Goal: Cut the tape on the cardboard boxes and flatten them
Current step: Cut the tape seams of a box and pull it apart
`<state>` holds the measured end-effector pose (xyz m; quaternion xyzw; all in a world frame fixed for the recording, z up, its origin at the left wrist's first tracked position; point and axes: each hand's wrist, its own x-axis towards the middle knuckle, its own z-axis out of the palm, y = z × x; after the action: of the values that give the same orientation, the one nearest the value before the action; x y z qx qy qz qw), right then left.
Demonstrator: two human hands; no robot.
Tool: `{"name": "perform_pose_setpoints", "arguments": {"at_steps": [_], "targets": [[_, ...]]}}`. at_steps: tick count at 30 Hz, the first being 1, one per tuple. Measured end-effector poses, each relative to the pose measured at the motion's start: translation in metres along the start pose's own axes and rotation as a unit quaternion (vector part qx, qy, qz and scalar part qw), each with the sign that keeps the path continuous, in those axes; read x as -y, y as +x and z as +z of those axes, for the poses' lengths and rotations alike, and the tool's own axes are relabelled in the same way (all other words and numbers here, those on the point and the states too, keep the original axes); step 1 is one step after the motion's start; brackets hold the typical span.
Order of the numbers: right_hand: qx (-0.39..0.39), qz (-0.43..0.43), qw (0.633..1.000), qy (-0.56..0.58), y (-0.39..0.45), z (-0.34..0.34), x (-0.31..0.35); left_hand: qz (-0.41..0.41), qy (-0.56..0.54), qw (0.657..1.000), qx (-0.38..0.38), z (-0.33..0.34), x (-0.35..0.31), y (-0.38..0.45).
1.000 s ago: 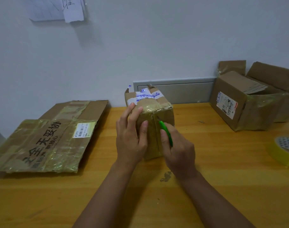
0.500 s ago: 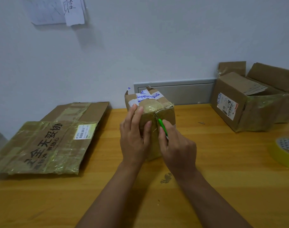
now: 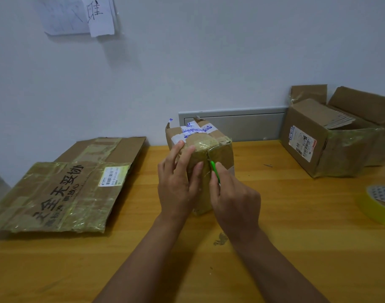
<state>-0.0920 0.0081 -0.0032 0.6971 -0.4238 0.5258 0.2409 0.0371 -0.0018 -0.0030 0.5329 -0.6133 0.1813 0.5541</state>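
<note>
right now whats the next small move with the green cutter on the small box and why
Probably draw the green cutter along the taped seam toward the body. The right hand grips it with the tip at the top of the seam on the small box, the left hand braces the box, and the seam below looks sealed.

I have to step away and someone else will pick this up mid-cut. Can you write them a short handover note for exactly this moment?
Left hand: fingers laid flat on the small taped box, steadying it at mid-table.
Right hand: grips the green cutter, tip at the box's taped near edge, close to the top.
Done: one flattened box lies at the left.
Left: finish slitting this box's tape and flatten it; then the open box at the right, with another behind it. A yellow tape roll sits at the right edge.
</note>
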Motion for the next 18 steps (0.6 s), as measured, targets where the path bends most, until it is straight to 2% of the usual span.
{"name": "perform_pose_setpoints", "arguments": {"at_steps": [8,18], "targets": [[-0.038,-0.012,0.999,0.012,0.0009,-0.0028,-0.0018,-0.011,0.004,1.0,0.004,0.0025,0.0024,-0.0027],[-0.009,-0.014,1.0,-0.008,0.0022,0.0018,0.0005,-0.018,0.0,1.0,0.0,0.0019,0.0029,-0.0029]]}}
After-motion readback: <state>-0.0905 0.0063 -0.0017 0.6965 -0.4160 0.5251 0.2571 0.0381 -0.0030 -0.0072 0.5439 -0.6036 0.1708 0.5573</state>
